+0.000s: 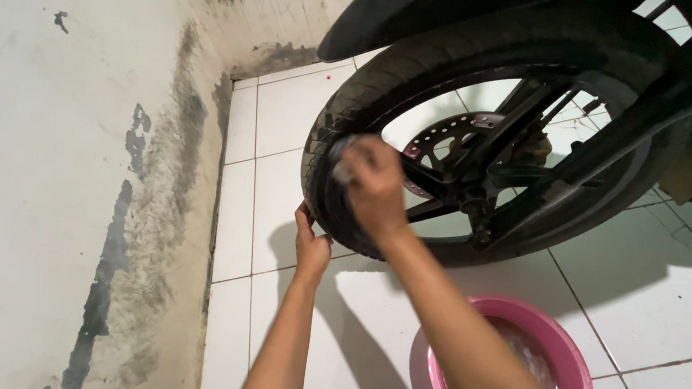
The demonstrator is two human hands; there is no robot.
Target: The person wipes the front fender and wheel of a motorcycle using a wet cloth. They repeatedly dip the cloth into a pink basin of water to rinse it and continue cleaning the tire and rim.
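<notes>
Right now my right hand [374, 187] has its fingers closed around a small grey sponge [342, 161], pressing it on the motorcycle tyre [343, 114] sidewall straight ahead. Lower down, my left hand [309, 244] curls open fingers against the tread's near edge, steadying it. A pink basin [572, 352] sits behind, by my right forearm.

Dim, even light from about two o'clock throws soft shadows toward eight o'clock; the right hand [372, 186] is motion-blurred.
</notes>
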